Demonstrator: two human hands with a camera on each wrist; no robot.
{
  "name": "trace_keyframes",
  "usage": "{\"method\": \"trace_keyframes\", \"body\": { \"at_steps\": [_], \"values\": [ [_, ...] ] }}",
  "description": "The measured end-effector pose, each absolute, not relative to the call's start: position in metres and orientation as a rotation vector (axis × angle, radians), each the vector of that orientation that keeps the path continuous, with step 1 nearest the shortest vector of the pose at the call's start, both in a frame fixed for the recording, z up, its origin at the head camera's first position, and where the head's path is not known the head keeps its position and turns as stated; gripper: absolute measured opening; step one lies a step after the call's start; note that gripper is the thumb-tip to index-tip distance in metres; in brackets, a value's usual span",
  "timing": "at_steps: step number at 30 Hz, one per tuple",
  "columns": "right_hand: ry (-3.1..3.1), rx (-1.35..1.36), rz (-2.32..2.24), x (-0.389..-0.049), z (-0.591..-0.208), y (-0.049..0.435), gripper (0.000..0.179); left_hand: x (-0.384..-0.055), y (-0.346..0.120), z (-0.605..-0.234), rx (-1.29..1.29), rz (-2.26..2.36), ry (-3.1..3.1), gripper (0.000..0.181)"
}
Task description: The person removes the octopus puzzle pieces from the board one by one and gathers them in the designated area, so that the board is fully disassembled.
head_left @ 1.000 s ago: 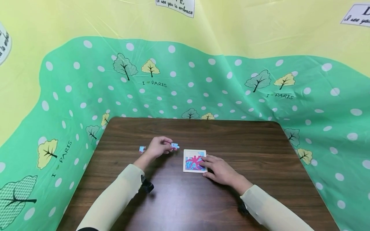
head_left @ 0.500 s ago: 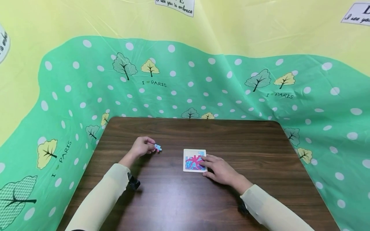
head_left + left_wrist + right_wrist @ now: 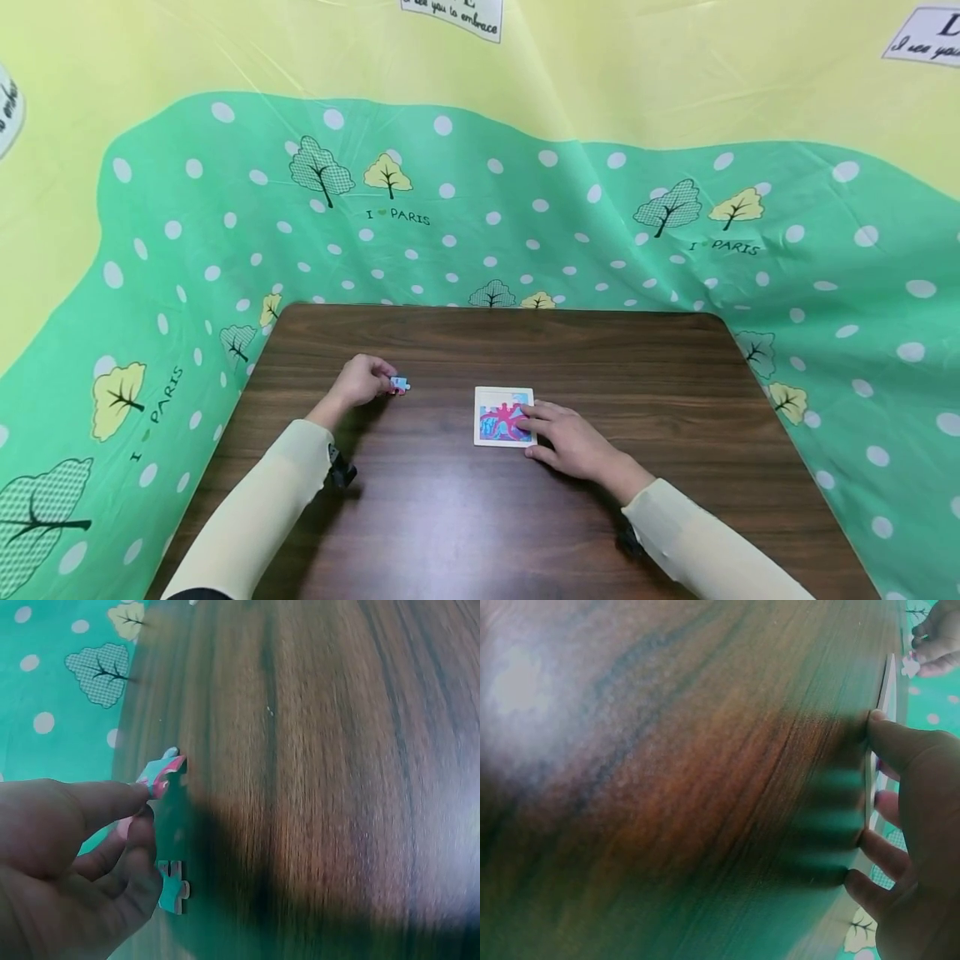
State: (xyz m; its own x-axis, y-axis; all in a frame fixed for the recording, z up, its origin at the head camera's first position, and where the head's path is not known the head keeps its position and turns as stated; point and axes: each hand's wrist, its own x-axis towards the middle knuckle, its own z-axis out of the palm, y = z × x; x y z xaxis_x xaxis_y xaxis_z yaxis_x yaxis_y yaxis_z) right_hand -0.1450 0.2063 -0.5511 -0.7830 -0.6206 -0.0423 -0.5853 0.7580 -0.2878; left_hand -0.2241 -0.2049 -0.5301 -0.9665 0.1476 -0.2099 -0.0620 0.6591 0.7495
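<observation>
My left hand [image 3: 362,380] pinches a blue and pink jigsaw piece [image 3: 399,385] between thumb and fingers, left of the puzzle. In the left wrist view, the pinched piece is tilted [image 3: 159,772], and a second jigsaw piece [image 3: 172,889] lies on the table beyond the fingers; the hand hides that one in the head view. At mid-table lies a puzzle board [image 3: 487,394] with a pale frame, a pink octopus-like picture on blue and a bare strip along its top. My right hand [image 3: 573,442] rests on its right edge, fingers extended over the picture.
The dark wooden table [image 3: 450,517] carries these things. Behind it and along both sides hangs a green and yellow cloth [image 3: 480,192] with dots and trees. Black wrist cameras [image 3: 342,472] sit at both cuffs.
My left hand has moved left with the jigsaw piece, away from the board, and now covers the spot of the second piece. My right hand and the board have stayed put.
</observation>
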Motion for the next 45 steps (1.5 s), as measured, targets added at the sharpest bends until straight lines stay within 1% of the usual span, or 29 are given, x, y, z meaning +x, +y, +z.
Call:
{"method": "trace_keyframes", "body": {
  "at_steps": [6,9,22,32,45],
  "values": [
    [2.835,-0.980,-0.385,-0.147,-0.553,0.207,0.052,-0.225,-0.205,-0.529,0.141,0.899,2.781,0.010],
    [2.838,-0.983,-0.388,-0.147,-0.553,0.207,0.052,-0.224,-0.205,-0.529,0.149,0.831,2.802,0.010],
    [2.841,-0.961,-0.388,-0.147,-0.553,0.208,0.052,-0.226,-0.202,-0.531,0.157,0.733,2.836,0.010],
    [2.827,-0.972,-0.395,-0.147,-0.550,0.208,0.052,-0.222,-0.199,-0.529,0.249,0.622,2.865,0.020],
    [2.833,-0.961,-0.370,-0.143,-0.555,0.207,0.053,-0.213,-0.191,-0.525,0.252,0.610,2.882,0.018]
  ]
}}
